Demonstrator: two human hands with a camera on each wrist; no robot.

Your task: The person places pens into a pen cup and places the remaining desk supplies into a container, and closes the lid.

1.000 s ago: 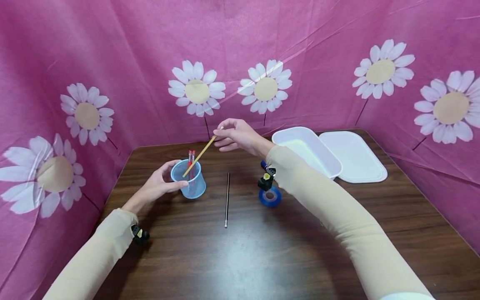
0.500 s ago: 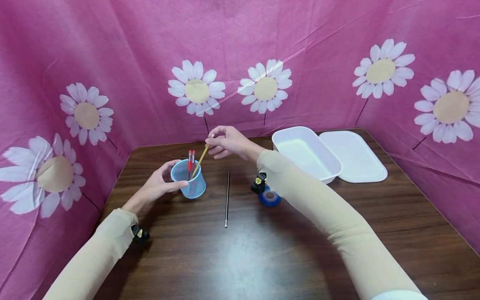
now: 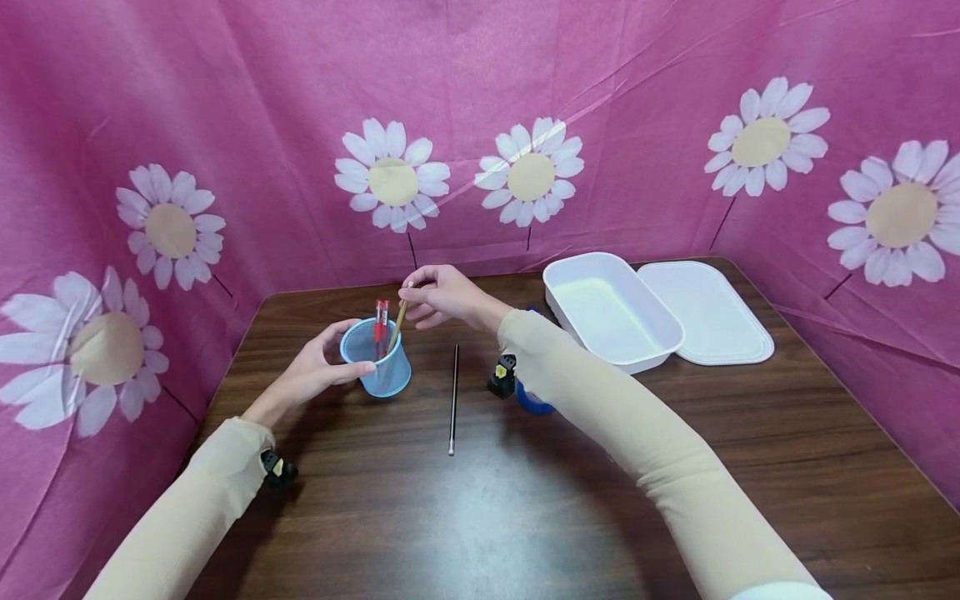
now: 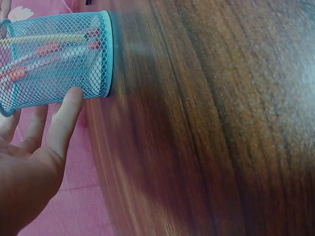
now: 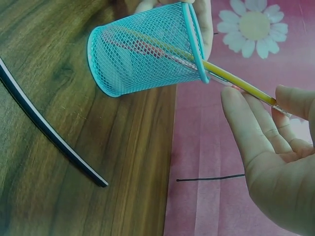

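Observation:
A light blue mesh pen cup (image 3: 390,382) stands upright on the table's left half. My left hand (image 3: 324,364) grips it from the left, thumb on the near rim and fingers behind. Two red pens (image 3: 381,318) lean inside. With thumb and fingertips, my right hand (image 3: 450,297) pinches the eraser end of a yellow pencil (image 5: 241,84) above the cup's right rim. The pencil's lower part is inside the cup, showing through the mesh (image 4: 54,38) down near the base in the left wrist view.
A black pencil (image 3: 453,408) lies right of the cup. A blue tape roll (image 3: 534,405) is partly hidden under my right forearm. Behind stand a white plastic container (image 3: 615,312) and its flat lid (image 3: 712,315). A pink flowered cloth (image 3: 465,100) hangs beyond the wooden table (image 3: 525,517).
My right hand has moved left and down, bringing the yellow pencil more upright and deeper into the cup beside the pens. My left hand has kept its grip on the cup.

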